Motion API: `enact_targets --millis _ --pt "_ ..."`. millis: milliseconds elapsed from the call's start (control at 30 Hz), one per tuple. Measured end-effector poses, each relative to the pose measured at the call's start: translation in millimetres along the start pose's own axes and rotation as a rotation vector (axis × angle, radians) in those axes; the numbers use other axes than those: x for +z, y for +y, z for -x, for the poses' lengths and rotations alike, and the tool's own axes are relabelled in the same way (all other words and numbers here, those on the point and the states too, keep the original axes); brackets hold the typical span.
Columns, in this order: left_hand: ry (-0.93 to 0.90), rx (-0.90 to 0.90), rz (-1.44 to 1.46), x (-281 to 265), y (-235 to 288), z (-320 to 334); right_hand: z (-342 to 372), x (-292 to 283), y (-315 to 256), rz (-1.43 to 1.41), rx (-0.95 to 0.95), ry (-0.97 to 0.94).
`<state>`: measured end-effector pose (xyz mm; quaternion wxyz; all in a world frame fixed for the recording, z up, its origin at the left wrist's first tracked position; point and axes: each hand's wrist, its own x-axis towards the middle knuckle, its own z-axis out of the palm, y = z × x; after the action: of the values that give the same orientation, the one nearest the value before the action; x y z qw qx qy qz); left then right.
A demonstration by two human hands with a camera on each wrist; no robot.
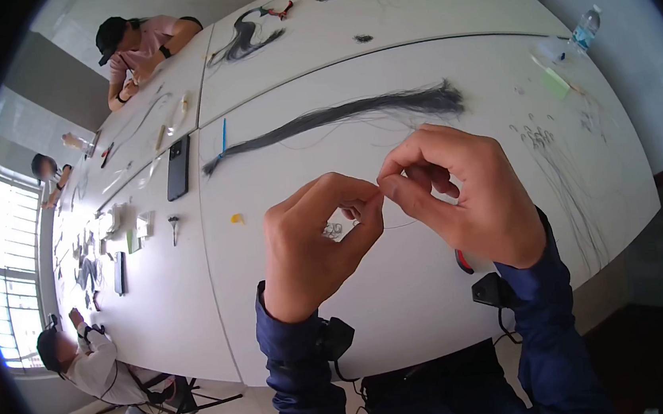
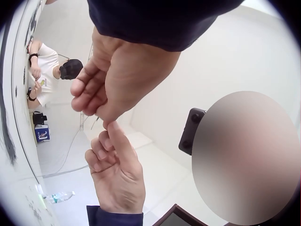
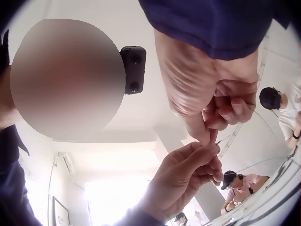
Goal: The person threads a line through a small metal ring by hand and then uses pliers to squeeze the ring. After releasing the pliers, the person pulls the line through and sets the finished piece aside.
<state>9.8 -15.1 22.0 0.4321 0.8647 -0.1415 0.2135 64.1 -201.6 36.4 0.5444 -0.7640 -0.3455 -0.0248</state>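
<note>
In the head view the left hand [image 1: 314, 236] and the right hand [image 1: 469, 190] meet fingertip to fingertip above the white table. The left hand [image 2: 131, 75] pinches something small and thin between thumb and forefinger; a short dark tip shows there. The right hand [image 3: 207, 89] also pinches, its thumb and forefinger against the left fingertips, and a thin strand trails from it. Beyond both hands lies a long bundle of dark strands [image 1: 338, 114]. Small clear rings [image 1: 332, 229] lie behind the left hand, partly hidden.
A black phone [image 1: 178, 168], a blue stick [image 1: 223, 134] and a yellow piece [image 1: 237, 218] lie to the left. Loose hooked strands [image 1: 564, 176] spread at the right, below a water bottle [image 1: 586, 29]. A red-handled tool [image 1: 463, 261] sits by the right wrist. Several people sit around the table.
</note>
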Motion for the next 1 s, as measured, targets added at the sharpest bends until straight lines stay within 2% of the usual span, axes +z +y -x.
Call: enact_targets --millis 133,267,333,433,533,600,700,800,1000 --pt "-0.030 0.015 0.103 -2 2 1 -4 -3 11 -0.126 0.167 -0.039" --pt "0.064 -0.105 0.158 -4 3 3 -6 -1 10 -0.196 0.283 -0.106" --pt "0.155 -0.111 0.189 -1 -1 3 -3 0 8 -0.114 0.204 -0.122" --pt "0.198 -0.094 0.145 0 -4 1 1 2 1 -0.018 0.082 -0.113" --pt "0.100 -0.013 -0.015 -2 -1 -2 3 3 -5 0.042 -0.010 -0.068" --pt "0.034 -0.029 0.013 -1 -3 0 2 2 -3 0.068 -0.042 -0.030" --pt "-0.030 -0.019 0.069 -3 1 0 -2 -1 2 -0.061 0.062 -0.041" --pt "-0.030 -0.065 0.146 -7 4 2 -6 -4 5 -0.210 0.283 -0.129" --pt "0.167 -0.195 0.286 -4 5 2 -5 6 5 -0.256 0.233 -0.144"
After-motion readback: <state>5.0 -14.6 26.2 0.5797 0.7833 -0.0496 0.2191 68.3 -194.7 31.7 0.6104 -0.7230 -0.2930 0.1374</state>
